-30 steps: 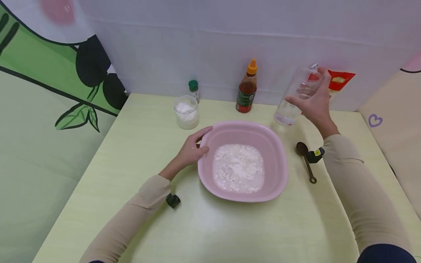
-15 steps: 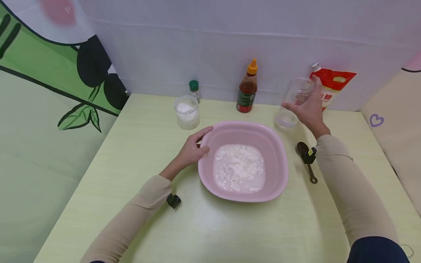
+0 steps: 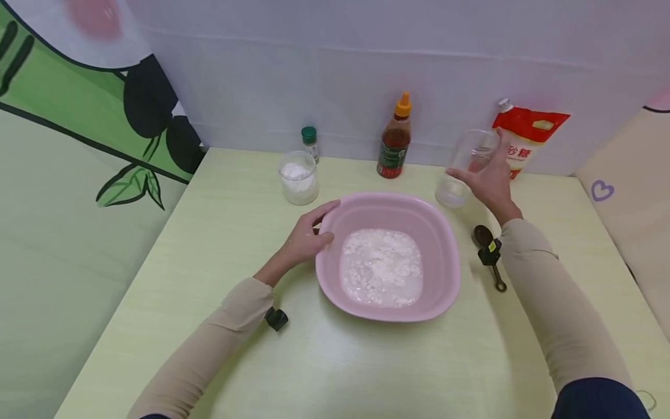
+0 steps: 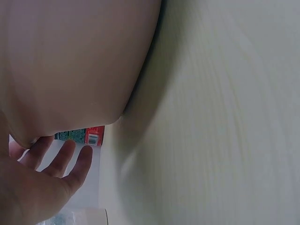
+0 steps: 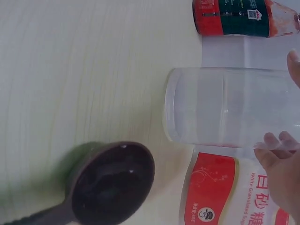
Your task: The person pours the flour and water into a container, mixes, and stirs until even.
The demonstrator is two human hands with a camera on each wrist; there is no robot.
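Note:
A pink basin [image 3: 389,212] stands on the table, with white flour [image 3: 382,267] lying wet in cloudy liquid inside. My left hand [image 3: 305,237] grips its left rim, thumb over the edge; the left wrist view shows several fingers [image 4: 77,166] under the rim outside. At the back right, a tall clear plastic cup [image 3: 453,191] stands upright with no visible contents. My right hand [image 3: 491,179] holds it, thumb on one side and fingers round the other, as the right wrist view also shows around the cup [image 5: 211,105].
Behind the right hand stands a red and white bag of white granulated sugar [image 3: 520,148]. A dark spoon [image 3: 483,235] lies near the right wrist. Along the back are a sauce bottle [image 3: 394,145], a green-capped jar [image 3: 310,139] and a glass of white powder [image 3: 298,180].
My right hand has moved left and down with the clear cup, which has gone from tilted to upright on the table. More of the sugar bag shows. My left hand stays on the basin.

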